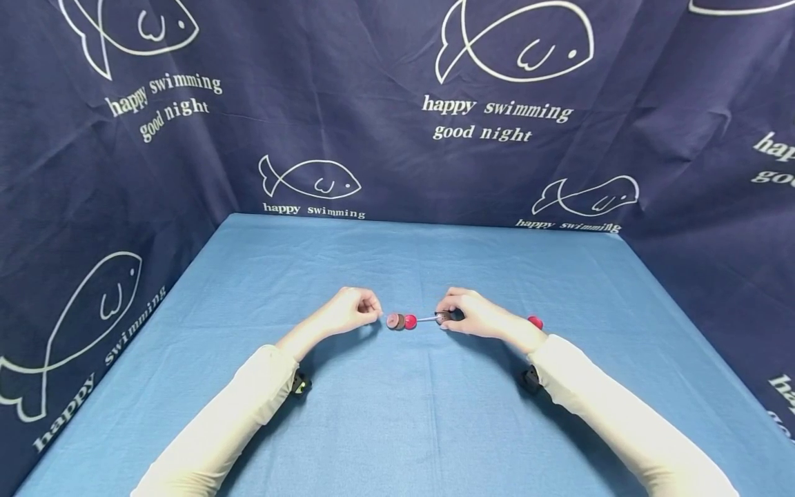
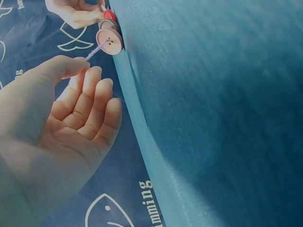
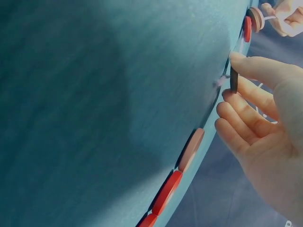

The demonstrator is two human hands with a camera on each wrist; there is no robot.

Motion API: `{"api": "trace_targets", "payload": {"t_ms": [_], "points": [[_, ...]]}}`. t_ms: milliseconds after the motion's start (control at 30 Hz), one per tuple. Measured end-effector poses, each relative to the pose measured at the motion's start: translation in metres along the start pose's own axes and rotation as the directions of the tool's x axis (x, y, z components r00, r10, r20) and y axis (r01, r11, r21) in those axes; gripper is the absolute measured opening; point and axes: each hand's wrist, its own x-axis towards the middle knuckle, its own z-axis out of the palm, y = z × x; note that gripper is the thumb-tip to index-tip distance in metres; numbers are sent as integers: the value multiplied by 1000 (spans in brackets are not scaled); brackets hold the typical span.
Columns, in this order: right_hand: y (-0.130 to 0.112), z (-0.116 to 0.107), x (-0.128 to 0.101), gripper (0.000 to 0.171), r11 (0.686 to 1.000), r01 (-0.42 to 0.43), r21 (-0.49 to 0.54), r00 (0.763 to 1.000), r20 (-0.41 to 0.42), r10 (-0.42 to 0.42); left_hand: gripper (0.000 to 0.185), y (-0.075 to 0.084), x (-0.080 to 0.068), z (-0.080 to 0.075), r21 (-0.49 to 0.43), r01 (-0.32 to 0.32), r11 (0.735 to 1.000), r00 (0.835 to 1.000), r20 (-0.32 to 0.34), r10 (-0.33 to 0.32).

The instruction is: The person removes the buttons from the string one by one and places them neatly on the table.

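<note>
Two hands thread buttons over a blue cloth-covered table (image 1: pixel 397 428).

The left hand (image 1: pixel 350 310) pinches one end of a thin pale cord (image 1: pixel 426 319); the right hand (image 1: pixel 473 314) pinches a dark round button (image 1: pixel 444 317). Between them hang a brown button (image 1: pixel 394 321) and a red one (image 1: pixel 410 322).

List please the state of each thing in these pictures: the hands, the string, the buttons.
left hand: pinches the string end
right hand: holds a dark button on the string
string: stretched between the hands
pink button: threaded, next to brown and red ones
loose buttons: lying flat on the blue table
</note>
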Motion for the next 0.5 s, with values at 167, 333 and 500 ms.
{"api": "trace_targets", "payload": {"t_ms": [167, 333, 500], "points": [[2, -2, -4, 12, 1000, -13, 1, 1000, 7, 13, 3, 1, 0, 0, 3, -2, 1000, 1000, 2, 2], [3, -5, -6, 16, 999, -33, 3, 999, 10, 33, 3, 2, 0, 0, -1, -4, 1000, 1000, 4, 4], [4, -7, -9, 19, 999, -35, 5, 999, -2, 35, 3, 1, -1, 0, -1, -10, 1000, 1000, -1, 10]]}}
